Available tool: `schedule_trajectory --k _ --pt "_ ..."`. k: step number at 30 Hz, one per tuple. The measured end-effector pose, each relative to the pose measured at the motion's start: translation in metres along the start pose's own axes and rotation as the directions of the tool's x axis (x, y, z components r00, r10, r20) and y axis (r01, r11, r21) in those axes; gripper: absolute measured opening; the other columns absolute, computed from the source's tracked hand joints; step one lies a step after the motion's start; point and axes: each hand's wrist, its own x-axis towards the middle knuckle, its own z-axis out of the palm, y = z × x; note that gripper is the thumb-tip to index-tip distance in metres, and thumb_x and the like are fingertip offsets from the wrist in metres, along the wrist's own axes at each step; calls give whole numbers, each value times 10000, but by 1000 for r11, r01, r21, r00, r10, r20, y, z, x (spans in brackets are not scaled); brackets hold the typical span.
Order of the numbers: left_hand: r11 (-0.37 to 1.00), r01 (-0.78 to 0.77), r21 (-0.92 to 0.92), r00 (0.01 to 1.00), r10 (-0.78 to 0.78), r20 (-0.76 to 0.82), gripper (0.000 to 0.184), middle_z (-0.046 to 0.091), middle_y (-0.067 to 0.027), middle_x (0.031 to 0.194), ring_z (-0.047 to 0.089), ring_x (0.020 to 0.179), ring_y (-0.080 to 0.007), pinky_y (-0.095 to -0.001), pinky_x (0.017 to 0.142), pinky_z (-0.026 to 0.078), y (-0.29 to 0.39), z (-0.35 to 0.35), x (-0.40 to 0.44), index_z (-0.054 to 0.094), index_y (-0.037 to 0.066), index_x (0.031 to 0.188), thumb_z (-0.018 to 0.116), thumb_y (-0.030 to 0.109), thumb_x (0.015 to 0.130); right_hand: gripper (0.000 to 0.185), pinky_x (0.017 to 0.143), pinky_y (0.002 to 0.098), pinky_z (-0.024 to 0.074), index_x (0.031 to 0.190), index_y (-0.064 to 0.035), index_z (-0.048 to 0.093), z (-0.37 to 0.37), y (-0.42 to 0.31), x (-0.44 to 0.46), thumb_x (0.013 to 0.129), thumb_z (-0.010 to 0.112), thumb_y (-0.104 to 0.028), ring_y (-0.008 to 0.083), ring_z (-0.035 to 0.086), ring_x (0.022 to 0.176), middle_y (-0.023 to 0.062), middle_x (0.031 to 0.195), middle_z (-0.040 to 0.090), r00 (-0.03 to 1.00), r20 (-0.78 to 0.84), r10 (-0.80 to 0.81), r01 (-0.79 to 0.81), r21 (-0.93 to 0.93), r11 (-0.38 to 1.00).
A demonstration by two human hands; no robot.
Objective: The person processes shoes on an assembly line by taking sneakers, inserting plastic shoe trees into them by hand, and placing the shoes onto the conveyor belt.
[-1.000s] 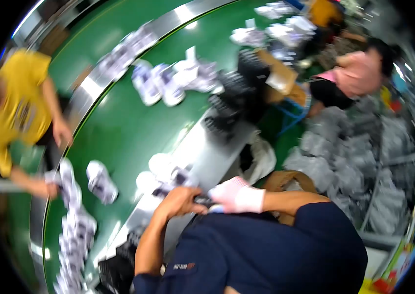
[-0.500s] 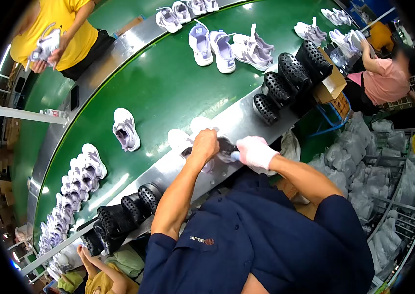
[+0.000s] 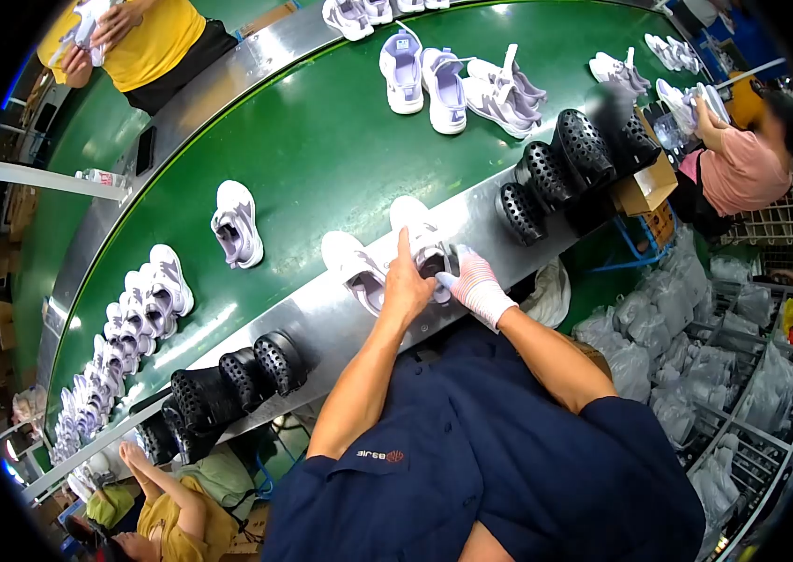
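Shoe (image 3: 412,217): where is it being carried right now?
Across the seam. Its white toe is being borne by the green belt (image 3: 321,169), its opening end by the steel counter (image 3: 485,225). Dark interior is being shown, detail too small to tell.

Hands?
Both are being placed on it. Left hand (image 3: 406,286), bare: index finger is being pointed along the upper toward the toe, other fingers are being curled by the opening. Right hand (image 3: 479,286), gloved: thumb and fingers are being set narrowly at the opening end. Contact is partly being hidden, so firmness of either grip can't be told.

Anything just beside?
Second shoe (image 3: 354,260), being left untouched to the left, toe on the belt as well. Black perforated pieces are being lined up along the counter both ways: right group (image 3: 549,176), left group (image 3: 244,375).

Rest of the belt?
One lone shoe (image 3: 237,225), plus a tight row of shoes (image 3: 148,290), is being carried at left. More pale shoes are being carried farther up.

Other people?
A shoe is being held by a worker in yellow (image 3: 162,56) across the belt; another is being handled by a worker in pink (image 3: 743,169) at right.
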Motion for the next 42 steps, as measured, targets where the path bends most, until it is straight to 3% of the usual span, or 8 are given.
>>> schedule_trajectory --k 10,12,16,20,26,32,35,42 --pt "934 126 334 971 -48 -234 810 720 -248 906 705 821 -440 -504 708 556 -5 21 -2 367 -106 1474 757 121 800 284 859 498 562 1015 -24 716 18 1 35 851 668 -251 420 704 955 228 1007 729 972 165 167 -143 -153 978" --pt "906 -236 350 880 352 -319 657 705 -246 992 700 849 -422 -496 720 553 -3 -1 -53 494 -24 1415 754 203 857 274 856 495 568 1010 -38 739 19 1 30 849 663 -246 405 711 955 217 1007 735 984 146 105 -69 -235 969" --pt "913 309 268 926 -224 -303 560 658 -290 1188 673 1008 -450 -505 873 554 -2 -42 -106 596 32 1344 746 337 899 265 839 488 571 967 -62 762 12 -20 31 857 662 -281 400 712 957 207 986 739 976 191 106 -50 -279 959" --pt "914 -19 404 917 177 -358 529 444 -400 1406 544 1193 -531 -538 1033 469 -53 1 -84 674 16 1208 778 408 868 265 834 487 561 1024 -55 700 20 -40 39 862 654 -259 402 706 954 214 985 731 974 222 -41 104 -277 955" --pt "933 -26 360 715 269 -645 240 668 -159 1088 628 989 -364 -438 847 530 -50 -59 -141 665 11 1071 749 138 886 474 821 471 549 1127 -68 705 -48 -46 12 902 695 -485 405 706 958 212 1015 737 951 304 -59 155 -302 941" --pt "839 421 346 355 199 -914 290 650 -140 1029 602 978 -352 -458 854 501 -109 -105 -224 675 8 1087 803 109 847 249 697 390 552 1061 -60 732 -56 -65 -32 933 713 -272 337 732 763 196 862 740 936 283 -211 223 -9 975" --pt "802 493 337 377 153 -913 374 642 -138 1061 594 996 -352 -447 861 501 -120 -102 -228 689 -5 1132 836 140 820 275 726 452 556 1051 -98 739 -40 -95 -43 931 681 -339 388 720 832 198 874 730 897 359 -258 252 65 966" --pt "880 233 415 373 313 -873 362 660 -133 1009 602 955 -328 -435 841 505 -60 -115 -231 729 -2 1038 889 129 741 540 803 376 572 1319 -19 620 -12 -143 -64 959 713 -410 213 724 928 160 1085 742 819 493 -294 127 344 930"
